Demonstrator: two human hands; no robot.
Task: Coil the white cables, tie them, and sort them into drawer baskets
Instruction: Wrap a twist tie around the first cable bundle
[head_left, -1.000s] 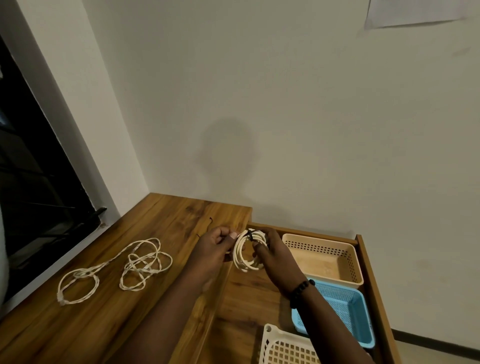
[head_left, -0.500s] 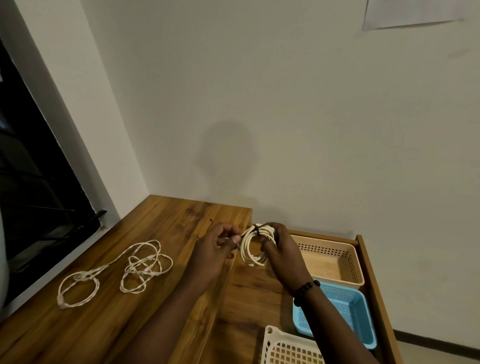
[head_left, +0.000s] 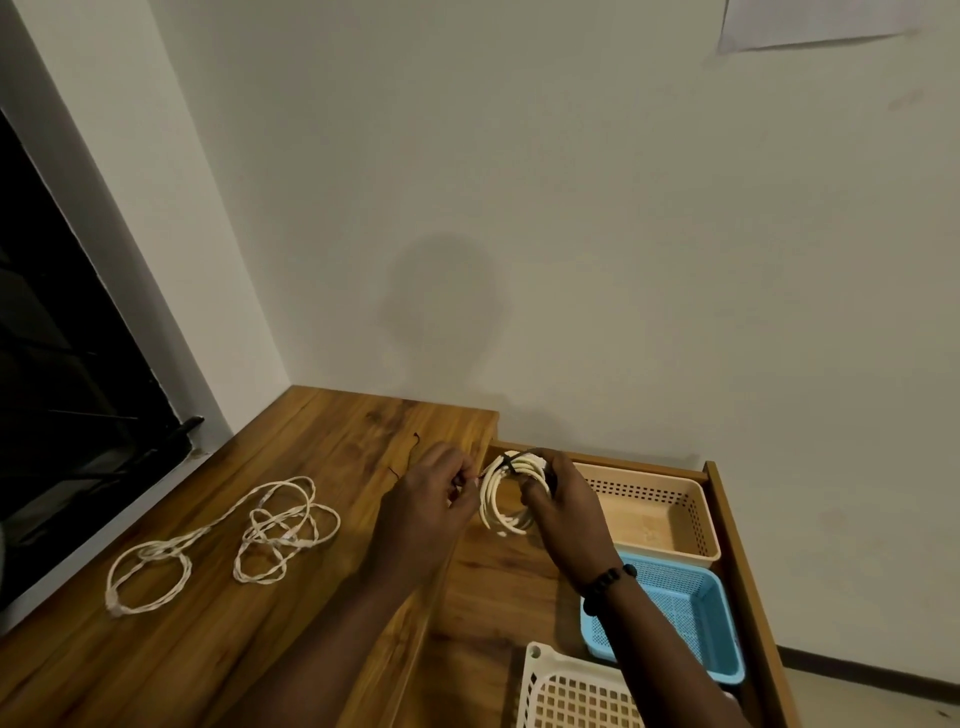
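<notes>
A coiled white cable (head_left: 501, 501) is held above the open drawer (head_left: 493, 577). My right hand (head_left: 563, 506) grips the coil's right side, fingers through the loop. A thin dark tie (head_left: 511, 462) crosses the top of the coil. My left hand (head_left: 434, 491) pinches the tie's free end just left of the coil. A second white cable (head_left: 228, 540) lies loose and tangled on the wooden tabletop (head_left: 208, 649) to the left. In the drawer stand a beige basket (head_left: 691, 525), a blue basket (head_left: 717, 629) and a white basket (head_left: 561, 691).
Two thin dark ties (head_left: 402, 457) lie on the tabletop behind my left hand. A dark window (head_left: 57, 395) runs along the left edge of the table. The white wall stands directly behind the table and drawer.
Both hands and the coil have risen slightly and shifted toward the back of the drawer. The left hand keeps pulling the tie end away from the coil.
</notes>
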